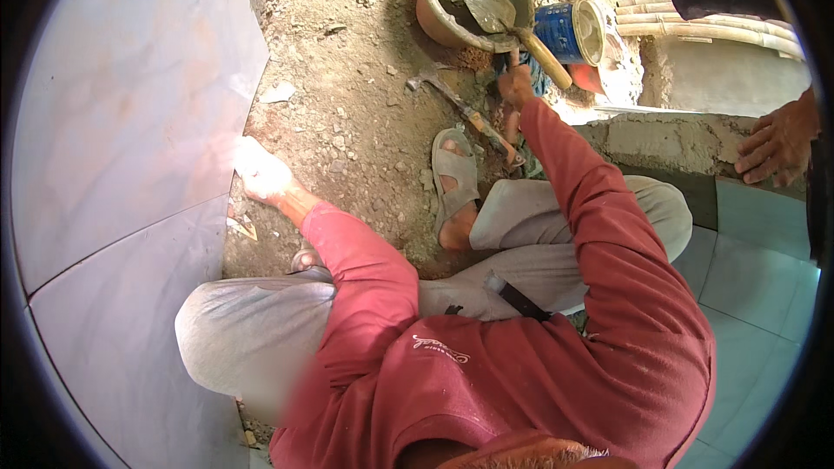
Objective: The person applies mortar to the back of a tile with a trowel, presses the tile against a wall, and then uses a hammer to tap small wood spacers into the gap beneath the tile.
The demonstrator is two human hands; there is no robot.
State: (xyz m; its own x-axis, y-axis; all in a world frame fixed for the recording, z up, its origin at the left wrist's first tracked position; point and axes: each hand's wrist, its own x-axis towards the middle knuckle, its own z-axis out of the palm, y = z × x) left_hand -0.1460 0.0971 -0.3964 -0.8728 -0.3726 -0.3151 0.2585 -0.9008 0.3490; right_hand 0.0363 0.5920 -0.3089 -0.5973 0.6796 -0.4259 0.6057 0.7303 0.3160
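My left hand (262, 172) is at the edge of a large pale marbled tile (148, 87). Strong sunlight washes out its fingers, so their grip is not clear. My right hand (516, 85) is closed just below the rim of a mortar basin (439, 22); what it grips is hidden. A trowel (486, 0) rests across that basin, its wooden handle sticking out over the rim beside my right hand. Between my hands, nearer the right one, a hammer (469, 113) lies on the dirt, head toward the far left.
Rubble-strewn soil (347, 122) lies between the tiles and my feet. Right of the basin a blue bucket (569, 32) lies tipped, near bamboo poles (695, 24). Another person's hand (779, 143) rests on a rough mortar ledge (660, 141), above bluish tiles (756, 282).
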